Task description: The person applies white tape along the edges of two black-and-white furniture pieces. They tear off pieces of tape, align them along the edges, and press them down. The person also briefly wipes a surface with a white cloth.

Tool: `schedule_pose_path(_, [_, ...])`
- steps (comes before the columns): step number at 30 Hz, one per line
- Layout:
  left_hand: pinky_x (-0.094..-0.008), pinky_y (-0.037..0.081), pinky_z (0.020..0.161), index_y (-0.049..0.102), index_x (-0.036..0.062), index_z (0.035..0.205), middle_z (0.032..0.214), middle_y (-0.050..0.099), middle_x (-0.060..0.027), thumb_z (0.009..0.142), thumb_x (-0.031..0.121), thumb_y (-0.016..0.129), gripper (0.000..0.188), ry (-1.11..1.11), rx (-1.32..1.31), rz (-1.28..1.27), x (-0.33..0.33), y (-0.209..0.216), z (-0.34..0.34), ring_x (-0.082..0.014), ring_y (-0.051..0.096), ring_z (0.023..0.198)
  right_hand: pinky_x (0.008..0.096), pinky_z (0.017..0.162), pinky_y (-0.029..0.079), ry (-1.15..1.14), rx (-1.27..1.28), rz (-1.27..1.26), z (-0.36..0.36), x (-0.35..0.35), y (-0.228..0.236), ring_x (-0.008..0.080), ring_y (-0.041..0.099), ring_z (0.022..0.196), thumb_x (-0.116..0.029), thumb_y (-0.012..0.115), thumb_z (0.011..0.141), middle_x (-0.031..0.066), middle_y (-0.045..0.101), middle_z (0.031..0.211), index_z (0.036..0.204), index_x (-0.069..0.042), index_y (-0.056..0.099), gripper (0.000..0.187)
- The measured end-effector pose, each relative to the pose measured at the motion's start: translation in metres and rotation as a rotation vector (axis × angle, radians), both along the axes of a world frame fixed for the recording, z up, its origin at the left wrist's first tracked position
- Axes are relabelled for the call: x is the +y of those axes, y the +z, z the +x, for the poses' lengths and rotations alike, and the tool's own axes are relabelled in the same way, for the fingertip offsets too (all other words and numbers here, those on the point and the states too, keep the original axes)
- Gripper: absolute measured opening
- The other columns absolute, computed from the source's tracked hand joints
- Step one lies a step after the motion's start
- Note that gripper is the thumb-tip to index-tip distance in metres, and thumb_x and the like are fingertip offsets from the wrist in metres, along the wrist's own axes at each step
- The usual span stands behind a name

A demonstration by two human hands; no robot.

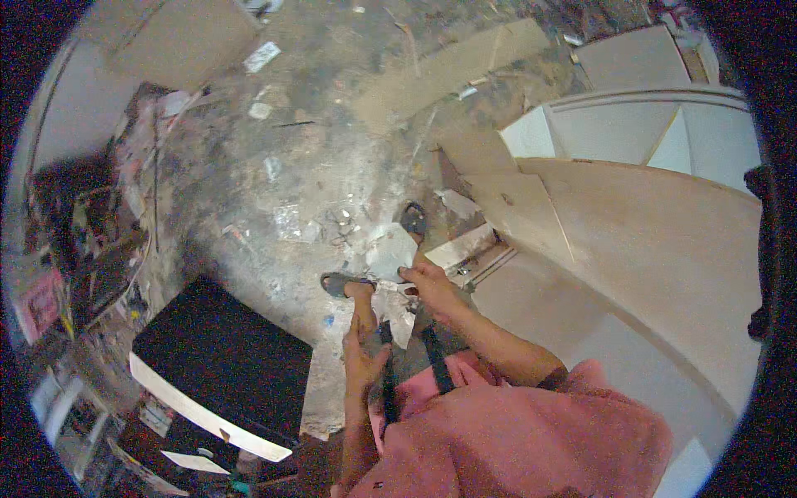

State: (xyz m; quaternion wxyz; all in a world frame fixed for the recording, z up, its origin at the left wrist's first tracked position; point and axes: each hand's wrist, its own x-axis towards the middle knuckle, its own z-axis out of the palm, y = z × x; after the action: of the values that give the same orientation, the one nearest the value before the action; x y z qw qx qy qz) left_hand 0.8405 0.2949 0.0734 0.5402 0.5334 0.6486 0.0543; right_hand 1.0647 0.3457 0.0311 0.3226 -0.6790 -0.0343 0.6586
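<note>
My right hand (431,287) is in front of my body with its fingers curled closed at the edge of a pale grey, sheet-like piece (391,251). White scraps show just below the fingers; whether they belong to that piece is unclear. Lower and to the left, my left hand (364,357) hangs beside my leg with fingers stretched and thumb apart, holding nothing visible. Below both hands are my feet in dark sandals (414,217), standing on a littered floor.
At the right stands a large pale board panel (631,216) with white framed compartments (610,129) behind it. A black-topped piece (224,353) with a white edge sits at the left. A flat brown cardboard strip (465,70) lies ahead on the dirty floor, among scraps.
</note>
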Motion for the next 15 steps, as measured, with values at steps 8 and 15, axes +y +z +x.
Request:
schedule_pose_path(8, [-0.0473,0.033,0.115,0.034,0.0027,0.149,0.149,0.038,-0.0254,0.063,0.028,0.089,0.106,0.052,0.057,0.543,0.055,0.080,-0.141,-0.0417,0.036,0.139,0.0340,0.076,0.047,0.256,0.464,0.126,-0.150,0.040,0.164,0.0171,0.062,0.085,-0.022,0.066,0.092,0.0029,0.067,0.095,0.098,-0.008,0.064,0.015])
schedule_pose_path(15, [-0.0404,0.048,0.100,0.048,0.0074,0.140,0.132,0.060,-0.0156,0.069,0.021,0.088,0.084,0.424,-0.351,0.626,0.051,0.126,-0.197,-0.0276,0.060,0.120,0.0359,0.077,0.048,0.412,0.633,0.233,-0.242,0.064,0.263,0.0172,0.063,0.084,-0.026,0.061,0.095,0.0032,0.069,0.099,0.106,-0.010,0.064,0.020])
